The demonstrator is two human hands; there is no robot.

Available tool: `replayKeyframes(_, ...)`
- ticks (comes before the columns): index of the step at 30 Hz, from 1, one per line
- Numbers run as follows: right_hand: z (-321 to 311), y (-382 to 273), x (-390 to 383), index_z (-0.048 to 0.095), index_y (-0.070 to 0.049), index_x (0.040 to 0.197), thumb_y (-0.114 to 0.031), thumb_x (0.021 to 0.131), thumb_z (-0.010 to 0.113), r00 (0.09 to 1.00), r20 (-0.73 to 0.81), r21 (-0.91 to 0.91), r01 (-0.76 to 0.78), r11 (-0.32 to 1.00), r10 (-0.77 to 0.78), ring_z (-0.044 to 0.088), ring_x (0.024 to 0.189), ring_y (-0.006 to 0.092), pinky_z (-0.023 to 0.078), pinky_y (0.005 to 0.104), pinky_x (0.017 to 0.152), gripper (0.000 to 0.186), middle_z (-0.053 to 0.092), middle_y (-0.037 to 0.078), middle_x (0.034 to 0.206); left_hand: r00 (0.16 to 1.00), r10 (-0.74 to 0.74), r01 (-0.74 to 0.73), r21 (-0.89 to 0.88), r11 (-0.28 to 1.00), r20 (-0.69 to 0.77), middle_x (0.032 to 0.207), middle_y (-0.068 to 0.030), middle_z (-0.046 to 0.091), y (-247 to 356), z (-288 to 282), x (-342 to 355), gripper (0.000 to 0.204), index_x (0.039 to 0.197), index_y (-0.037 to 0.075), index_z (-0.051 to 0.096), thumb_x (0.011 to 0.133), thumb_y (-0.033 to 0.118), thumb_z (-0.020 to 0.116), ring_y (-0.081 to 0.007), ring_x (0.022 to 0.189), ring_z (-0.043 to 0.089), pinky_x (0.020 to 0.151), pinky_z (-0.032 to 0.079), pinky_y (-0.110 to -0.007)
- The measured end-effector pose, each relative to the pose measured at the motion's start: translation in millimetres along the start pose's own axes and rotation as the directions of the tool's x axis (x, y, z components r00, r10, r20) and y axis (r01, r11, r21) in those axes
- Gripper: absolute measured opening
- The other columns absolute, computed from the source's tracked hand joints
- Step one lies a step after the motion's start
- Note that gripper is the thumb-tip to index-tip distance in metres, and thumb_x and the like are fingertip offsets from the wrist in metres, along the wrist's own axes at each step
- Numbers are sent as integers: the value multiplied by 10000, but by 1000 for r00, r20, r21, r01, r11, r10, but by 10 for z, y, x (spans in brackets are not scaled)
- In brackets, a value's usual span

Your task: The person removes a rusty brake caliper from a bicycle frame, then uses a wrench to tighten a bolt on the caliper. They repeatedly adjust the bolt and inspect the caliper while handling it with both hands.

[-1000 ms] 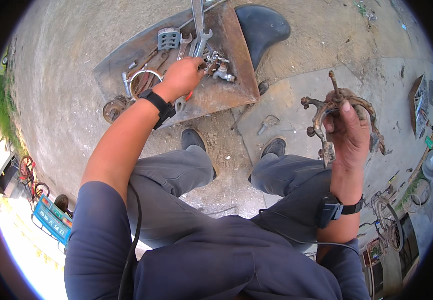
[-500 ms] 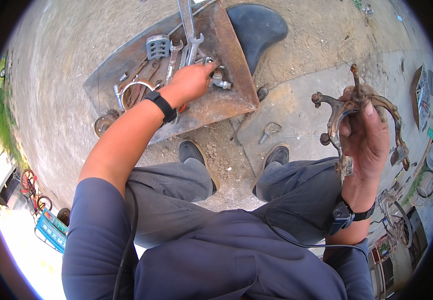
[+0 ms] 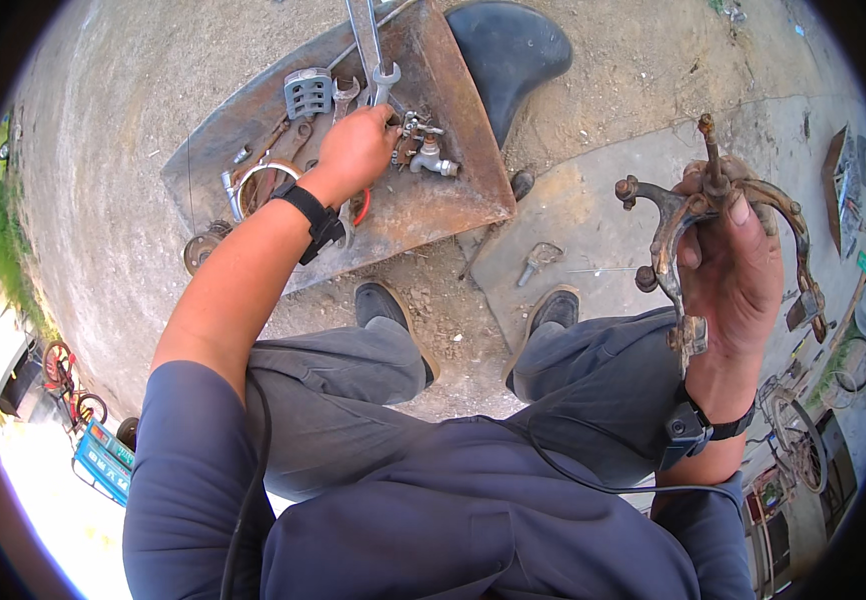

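Rusty two-armed brake caliper (image 3: 675,212) raised in your right hand (image 3: 735,262), left hand (image 3: 358,152) down in the metal tray (image 3: 458,210).

The caliper sits well to the right of the tray, above the concrete, its bolt pointing away from you. It looks stiff and fairly heavy for its size, hardly fragile; the rust should give a gritty hold, though any grease could make it slip. The best place to grip is the middle, by the bolt, where your right thumb and fingers are closed on it. Your left fingers are bent low between the open-ended wrench (image 3: 384,80) and the tap (image 3: 434,158); whether they pinch anything, I cannot tell.
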State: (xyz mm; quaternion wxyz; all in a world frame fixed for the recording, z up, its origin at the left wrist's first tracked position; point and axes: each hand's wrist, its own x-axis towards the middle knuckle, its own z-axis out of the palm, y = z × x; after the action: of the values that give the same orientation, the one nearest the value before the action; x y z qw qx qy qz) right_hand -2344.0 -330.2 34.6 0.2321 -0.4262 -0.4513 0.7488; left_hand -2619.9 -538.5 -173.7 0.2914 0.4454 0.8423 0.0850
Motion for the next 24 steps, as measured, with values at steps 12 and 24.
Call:
replayKeyframes(12,-33,-30,-40,619,55,1167,-217,893,692,999,-33,32,1,1000,0,552,619,128,429,222,578,393,699,180,977,980,199,-194,174,965,-12,964,-141,611,85,100,102,195,1050,107,641,869,179,639,-377,855,643,700,529,-475)
replayKeyframes(24,-43,-40,-35,614,48,1176,-221,892,697,1000,-13,46,1,999,-1,568,639,135,436,220,570,400,691,190,997,989,143,-147,103,984,47,1026,-160,613,78,17,157,209,1069,73,626,895,187,644,-389,940,624,774,510,-474)
